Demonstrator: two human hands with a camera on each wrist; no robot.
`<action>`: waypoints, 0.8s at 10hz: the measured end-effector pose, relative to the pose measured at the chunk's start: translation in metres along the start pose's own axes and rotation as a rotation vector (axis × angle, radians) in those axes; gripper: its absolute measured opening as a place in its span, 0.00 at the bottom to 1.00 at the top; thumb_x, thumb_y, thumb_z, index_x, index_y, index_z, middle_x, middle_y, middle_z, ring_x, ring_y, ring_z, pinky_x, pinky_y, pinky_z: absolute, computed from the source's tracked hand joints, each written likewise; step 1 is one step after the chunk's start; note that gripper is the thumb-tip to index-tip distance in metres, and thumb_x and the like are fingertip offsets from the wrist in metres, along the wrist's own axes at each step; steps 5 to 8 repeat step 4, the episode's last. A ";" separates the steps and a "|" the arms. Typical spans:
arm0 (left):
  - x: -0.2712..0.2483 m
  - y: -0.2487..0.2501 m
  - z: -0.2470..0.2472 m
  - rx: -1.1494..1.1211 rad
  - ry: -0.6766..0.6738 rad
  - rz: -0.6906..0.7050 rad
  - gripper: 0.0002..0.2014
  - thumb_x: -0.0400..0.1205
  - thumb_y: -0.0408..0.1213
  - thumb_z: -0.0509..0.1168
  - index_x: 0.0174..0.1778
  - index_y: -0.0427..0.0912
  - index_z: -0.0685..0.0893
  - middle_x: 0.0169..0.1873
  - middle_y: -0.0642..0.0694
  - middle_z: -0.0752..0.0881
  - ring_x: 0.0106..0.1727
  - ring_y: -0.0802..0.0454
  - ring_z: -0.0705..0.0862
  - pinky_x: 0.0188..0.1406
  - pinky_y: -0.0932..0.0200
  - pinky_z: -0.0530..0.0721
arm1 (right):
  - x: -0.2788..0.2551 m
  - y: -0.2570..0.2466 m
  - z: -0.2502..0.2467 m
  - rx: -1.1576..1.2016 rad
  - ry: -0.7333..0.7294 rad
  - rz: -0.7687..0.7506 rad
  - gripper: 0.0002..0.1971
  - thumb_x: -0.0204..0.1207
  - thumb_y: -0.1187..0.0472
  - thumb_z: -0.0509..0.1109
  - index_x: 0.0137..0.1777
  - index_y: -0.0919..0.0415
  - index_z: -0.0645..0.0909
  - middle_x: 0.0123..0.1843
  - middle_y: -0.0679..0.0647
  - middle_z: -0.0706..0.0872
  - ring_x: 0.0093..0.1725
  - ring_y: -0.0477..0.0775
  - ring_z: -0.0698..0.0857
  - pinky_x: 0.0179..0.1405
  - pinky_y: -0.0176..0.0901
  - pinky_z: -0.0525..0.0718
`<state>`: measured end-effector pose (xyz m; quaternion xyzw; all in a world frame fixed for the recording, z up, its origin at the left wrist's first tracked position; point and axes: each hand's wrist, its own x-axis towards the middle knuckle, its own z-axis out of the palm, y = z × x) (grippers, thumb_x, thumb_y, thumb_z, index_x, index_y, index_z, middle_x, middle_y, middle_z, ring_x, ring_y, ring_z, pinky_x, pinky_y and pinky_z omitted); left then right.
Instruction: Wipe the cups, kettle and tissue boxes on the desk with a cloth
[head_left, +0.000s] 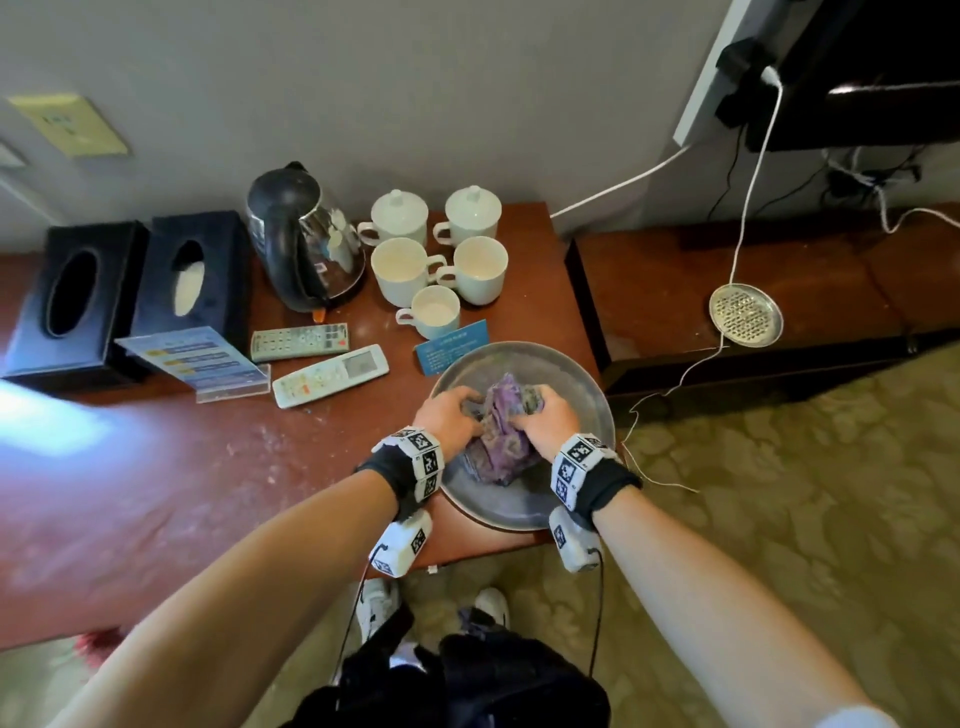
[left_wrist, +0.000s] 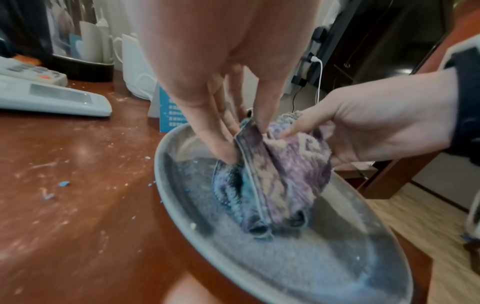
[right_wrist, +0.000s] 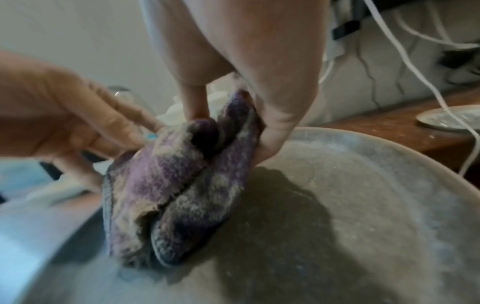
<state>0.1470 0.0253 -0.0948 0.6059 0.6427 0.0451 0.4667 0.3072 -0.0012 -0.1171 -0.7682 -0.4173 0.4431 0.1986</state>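
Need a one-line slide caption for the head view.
Both hands, left and right, grip the cloth in the tray; cups and kettle wait behind.

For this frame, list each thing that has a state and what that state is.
cloth: bunched, on the tray, gripped by both hands
left hand: grips the cloth
right hand: grips the cloth
tray: on the desk corner
kettle: upright, lid shut
back cups: lidded
front cups: open, upright
right tissue box: tissue showing

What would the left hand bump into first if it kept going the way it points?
The left hand already grips the cloth. Past that, probably the blue card, then the small cup; depth is unclear.
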 end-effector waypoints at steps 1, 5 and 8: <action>-0.002 -0.006 -0.005 0.022 0.084 -0.037 0.18 0.78 0.39 0.71 0.65 0.54 0.84 0.57 0.46 0.88 0.56 0.45 0.87 0.60 0.53 0.85 | 0.004 0.000 -0.005 -0.363 -0.077 -0.014 0.27 0.78 0.55 0.70 0.77 0.47 0.71 0.69 0.57 0.84 0.68 0.64 0.81 0.71 0.54 0.77; -0.033 -0.015 -0.043 0.100 0.310 -0.050 0.19 0.81 0.52 0.67 0.68 0.51 0.82 0.59 0.50 0.88 0.59 0.48 0.86 0.59 0.53 0.84 | 0.002 -0.054 -0.028 -0.498 -0.044 -0.286 0.29 0.81 0.49 0.66 0.81 0.49 0.66 0.80 0.58 0.72 0.76 0.63 0.74 0.74 0.55 0.74; -0.033 -0.015 -0.043 0.100 0.310 -0.050 0.19 0.81 0.52 0.67 0.68 0.51 0.82 0.59 0.50 0.88 0.59 0.48 0.86 0.59 0.53 0.84 | 0.002 -0.054 -0.028 -0.498 -0.044 -0.286 0.29 0.81 0.49 0.66 0.81 0.49 0.66 0.80 0.58 0.72 0.76 0.63 0.74 0.74 0.55 0.74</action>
